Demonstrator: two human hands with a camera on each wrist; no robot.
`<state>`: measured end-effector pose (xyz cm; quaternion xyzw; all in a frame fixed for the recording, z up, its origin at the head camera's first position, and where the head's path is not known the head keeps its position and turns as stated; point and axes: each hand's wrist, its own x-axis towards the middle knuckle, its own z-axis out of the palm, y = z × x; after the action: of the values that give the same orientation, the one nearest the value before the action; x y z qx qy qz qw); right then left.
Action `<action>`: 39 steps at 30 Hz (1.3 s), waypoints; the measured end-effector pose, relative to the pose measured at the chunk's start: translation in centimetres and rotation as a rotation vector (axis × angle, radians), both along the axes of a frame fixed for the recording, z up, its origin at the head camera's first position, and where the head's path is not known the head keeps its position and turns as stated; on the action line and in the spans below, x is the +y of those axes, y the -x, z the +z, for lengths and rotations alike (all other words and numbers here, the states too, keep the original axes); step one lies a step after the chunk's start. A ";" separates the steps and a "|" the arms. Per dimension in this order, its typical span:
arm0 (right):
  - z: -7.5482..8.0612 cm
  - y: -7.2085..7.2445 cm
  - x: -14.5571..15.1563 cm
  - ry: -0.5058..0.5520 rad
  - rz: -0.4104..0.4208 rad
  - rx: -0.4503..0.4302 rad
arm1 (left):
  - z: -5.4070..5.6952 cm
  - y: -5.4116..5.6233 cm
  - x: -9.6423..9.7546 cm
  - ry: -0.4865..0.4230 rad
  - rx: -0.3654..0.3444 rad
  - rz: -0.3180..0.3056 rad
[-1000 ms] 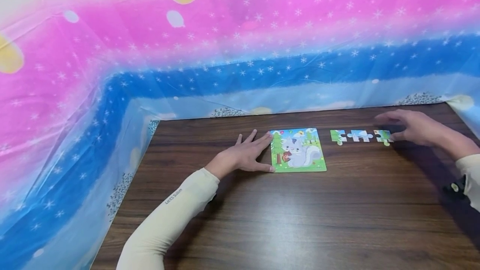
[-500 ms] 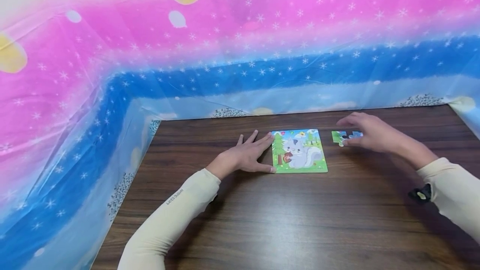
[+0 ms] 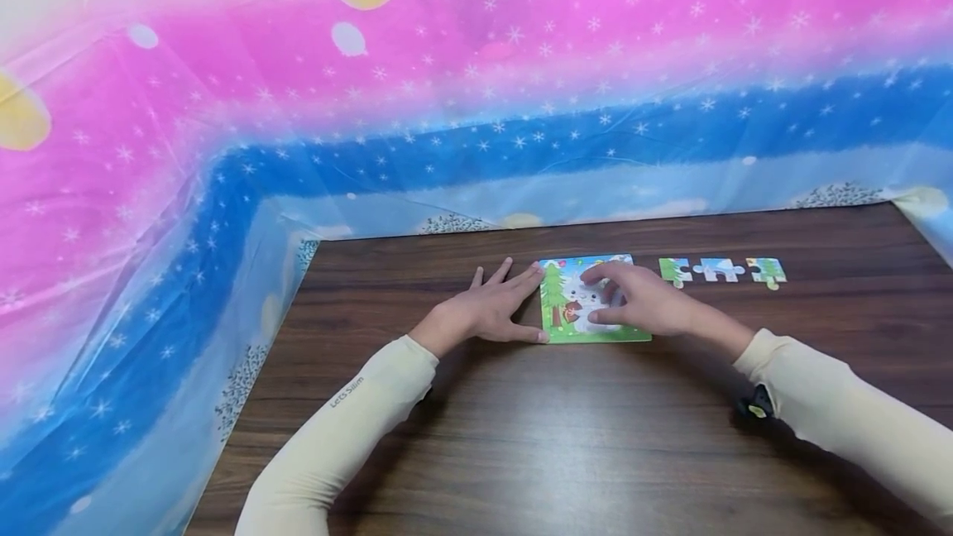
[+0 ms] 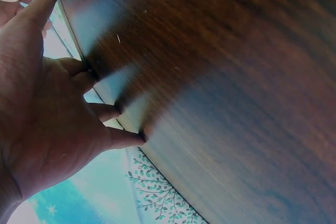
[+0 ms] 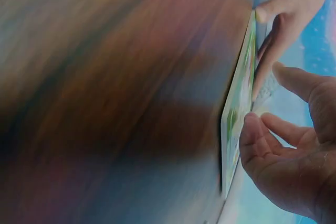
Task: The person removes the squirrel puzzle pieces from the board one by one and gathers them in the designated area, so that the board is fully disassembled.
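Note:
A square squirrel jigsaw puzzle (image 3: 555, 292) lies flat on the table. My left hand (image 3: 487, 313) rests along its left edge, fingers spread, with the forefinger and thumb touching the puzzle's side. Over the puzzle's right half is my right hand (image 3: 646, 302), its fingers bent loosely and the thumb well apart. In the right wrist view, no object shows between the fingers of the right hand (image 5: 294, 169), and the puzzle (image 5: 239, 103) appears edge-on beside them. Part of the squirrel picture is covered by this hand in the head view.
Three jigsaw pieces, a left one (image 3: 672, 270), a middle one (image 3: 718, 270) and a right one (image 3: 766, 270), lie in a row right of the puzzle. A dark wood table (image 3: 521, 437) carries everything. Behind it hangs a pink and blue patterned cloth (image 3: 484, 106).
My right hand has moved left, from beside the rightmost jigsaw piece, past the row, to above the puzzle. The three pieces are where they were. My left hand has stayed in place.

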<state>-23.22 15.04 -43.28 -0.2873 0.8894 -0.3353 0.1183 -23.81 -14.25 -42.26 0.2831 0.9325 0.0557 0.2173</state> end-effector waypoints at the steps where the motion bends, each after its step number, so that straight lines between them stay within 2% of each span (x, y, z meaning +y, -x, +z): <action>1: 0.0 0.0 -0.3 0.006 0.004 -0.018 | 0.0 0.0 0.0 -0.001 0.000 0.004; 8: -0.4 0.2 -1.5 0.036 0.040 -0.088 | 0.0 0.0 0.2 0.002 0.003 -0.005; 12: -0.6 0.6 -2.2 0.035 0.024 -0.070 | 0.0 0.2 0.3 0.003 0.004 -0.011; 19: -0.7 0.6 -3.5 0.041 -0.023 0.012 | 0.1 0.1 0.3 0.002 0.007 -0.011; 28: -0.9 0.6 -4.0 0.022 -0.065 0.016 | 0.0 0.1 0.3 0.011 0.008 -0.010; 39: -0.8 1.1 -4.6 -0.018 -0.035 0.035 | 0.1 0.0 0.1 0.013 0.005 0.005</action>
<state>-24.35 10.49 -44.13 -0.2766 0.8992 -0.3241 0.0995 -23.78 -14.18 -42.18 0.2796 0.9340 0.0495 0.2168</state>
